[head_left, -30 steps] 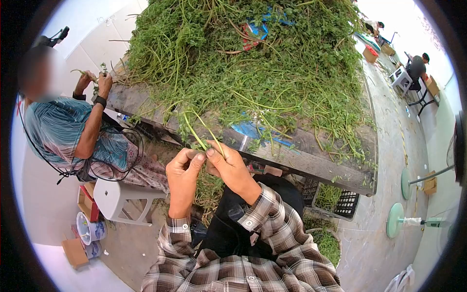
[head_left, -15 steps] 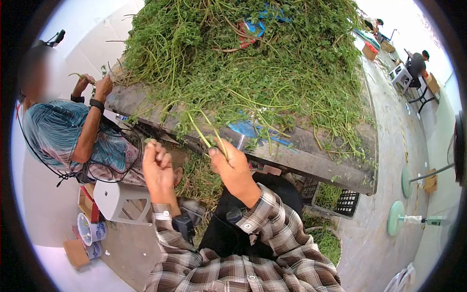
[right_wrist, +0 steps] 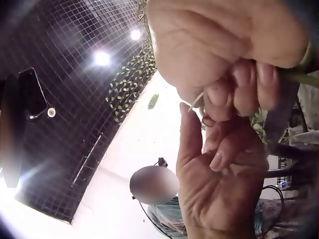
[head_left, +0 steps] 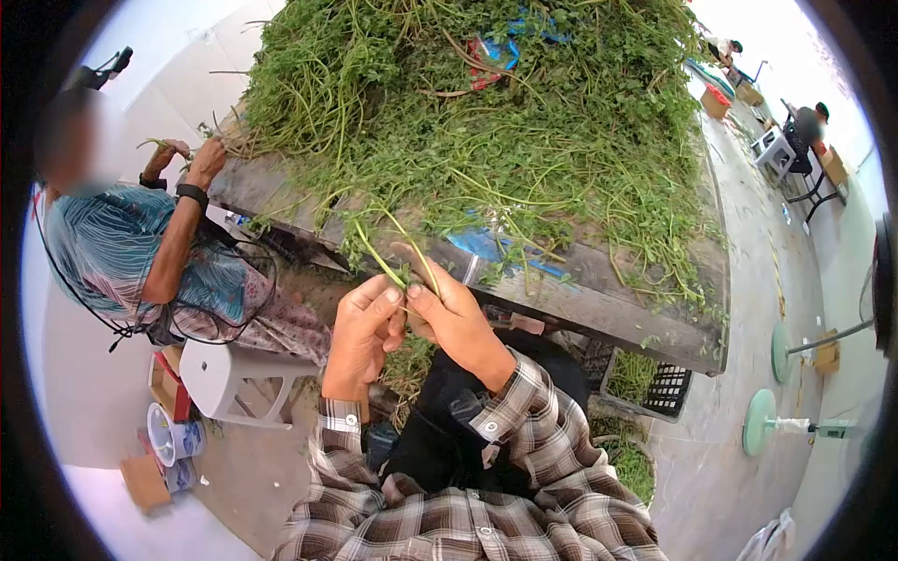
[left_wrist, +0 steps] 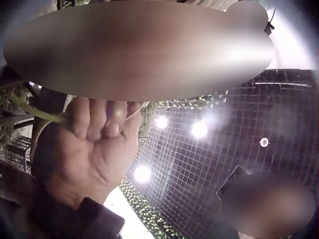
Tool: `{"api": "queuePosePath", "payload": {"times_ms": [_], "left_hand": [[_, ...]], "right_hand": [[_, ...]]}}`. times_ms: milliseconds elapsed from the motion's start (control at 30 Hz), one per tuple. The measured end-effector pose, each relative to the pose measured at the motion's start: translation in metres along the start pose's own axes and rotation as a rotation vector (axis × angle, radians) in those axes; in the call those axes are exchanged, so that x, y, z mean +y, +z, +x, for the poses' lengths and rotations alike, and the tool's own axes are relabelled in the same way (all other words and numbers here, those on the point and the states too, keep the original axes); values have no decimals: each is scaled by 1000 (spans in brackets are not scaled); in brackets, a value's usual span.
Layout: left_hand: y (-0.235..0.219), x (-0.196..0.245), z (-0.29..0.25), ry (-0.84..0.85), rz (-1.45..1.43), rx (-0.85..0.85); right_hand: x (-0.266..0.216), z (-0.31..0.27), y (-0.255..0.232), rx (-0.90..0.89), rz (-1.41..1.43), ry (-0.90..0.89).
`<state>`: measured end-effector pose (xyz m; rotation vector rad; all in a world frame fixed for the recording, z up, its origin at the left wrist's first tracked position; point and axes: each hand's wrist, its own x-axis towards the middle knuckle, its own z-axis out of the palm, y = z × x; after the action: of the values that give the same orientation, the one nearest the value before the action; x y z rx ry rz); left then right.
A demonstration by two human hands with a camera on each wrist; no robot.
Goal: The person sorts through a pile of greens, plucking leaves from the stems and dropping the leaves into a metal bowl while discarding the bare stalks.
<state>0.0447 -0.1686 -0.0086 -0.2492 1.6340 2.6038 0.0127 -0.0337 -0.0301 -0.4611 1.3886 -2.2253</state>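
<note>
Long green leafy stems (head_left: 381,261) rise from between the two hands in the head view, with their leafy tops towards the heap of greens (head_left: 524,140). My right hand (head_left: 463,329) grips them, fingers curled around the lower part. Beside it, my left hand (head_left: 358,335) has its thumb and fingertips at the lower stem ends, pinching there. In the right wrist view a thin pale strand (right_wrist: 196,103) shows between the fingertips of both hands. Behind the curled right-hand fingers, part of the left fingertips is hidden.
The greens cover a dark wooden table (head_left: 655,332), with a blue plastic piece (head_left: 482,245) near its front edge. A black crate (head_left: 666,391) stands below. At left another person (head_left: 140,252) handles stems near a white stool (head_left: 234,374). Green fans (head_left: 760,421) stand at right.
My left hand moved away from the stems to the left, then came back to their lower ends. My right hand kept hold of the stems throughout.
</note>
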Motion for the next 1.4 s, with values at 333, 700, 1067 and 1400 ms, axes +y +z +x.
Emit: {"api": "queuePosePath", "payload": {"times_ms": [333,700,1067,1400], "left_hand": [[-38,0,30,133,-251,177],[-48,20,36,-87,-54,-26],[-61,32,50,-140,-426,-373],[-58,47,51,-141,-359,-390]], "right_hand": [[7,1,12,15,-362,-160],[14,0,11,-73,-585,-284],[18,2,11,-78,-668,-227],[19,2,6,-55,-347,-122]]}}
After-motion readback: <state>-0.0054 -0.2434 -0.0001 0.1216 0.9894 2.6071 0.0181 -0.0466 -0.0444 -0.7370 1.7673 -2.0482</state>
